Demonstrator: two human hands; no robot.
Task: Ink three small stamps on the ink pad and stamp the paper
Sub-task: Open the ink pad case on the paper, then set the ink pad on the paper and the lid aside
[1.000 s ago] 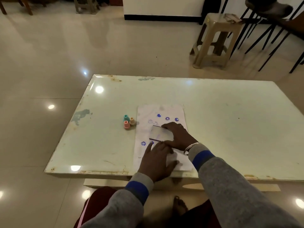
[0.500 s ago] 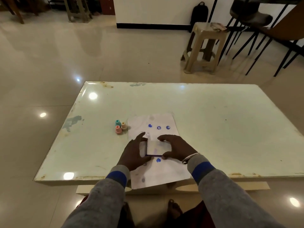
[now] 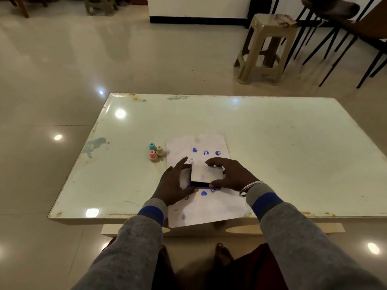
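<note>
A white paper [image 3: 209, 210] with several blue stamp marks lies on the pale table [image 3: 293, 153], its near end hanging over the front edge. A small rectangular ink pad [image 3: 206, 173] rests on the paper's middle. Its pale lid is tilted up from the dark base along the near edge. My left hand [image 3: 173, 185] grips the pad's left side and my right hand [image 3: 232, 176] grips its right side. Three small stamps stand together just left of the paper: teal [image 3: 152, 146], beige [image 3: 160, 151] and pink [image 3: 153, 155]. Neither hand touches them.
A beige plastic stool [image 3: 266, 49] stands on the tiled floor beyond the table's far right corner. Black chair legs [image 3: 343, 49] are to its right. My knees and a bare foot [image 3: 223, 254] are below the table's front edge.
My left hand has left the paper and taken the ink pad's left side. The pad has slid nearer on the paper, and its lid now stands up from the base.
</note>
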